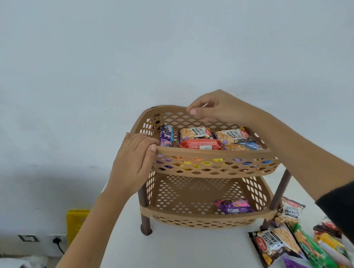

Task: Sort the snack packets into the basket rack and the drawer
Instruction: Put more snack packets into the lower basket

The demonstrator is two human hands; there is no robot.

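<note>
A tan two-tier basket rack (212,153) stands on the white table (186,255). Its top basket holds several packets: two salted peanut packets (193,132), a red packet (200,144), a purple one (166,136) and a blue one (250,146). One purple packet (235,206) lies in the lower basket (188,214). My left hand (133,160) grips the top basket's front-left corner. My right hand (220,109) pinches its back rim. No drawer is in view.
Loose packets lie on the table right of the rack: two salted peanut packets (272,245), a green packet (311,249), and yellow and purple ones at the frame edge. A yellow crate (76,222) and a wall socket (56,240) are below left.
</note>
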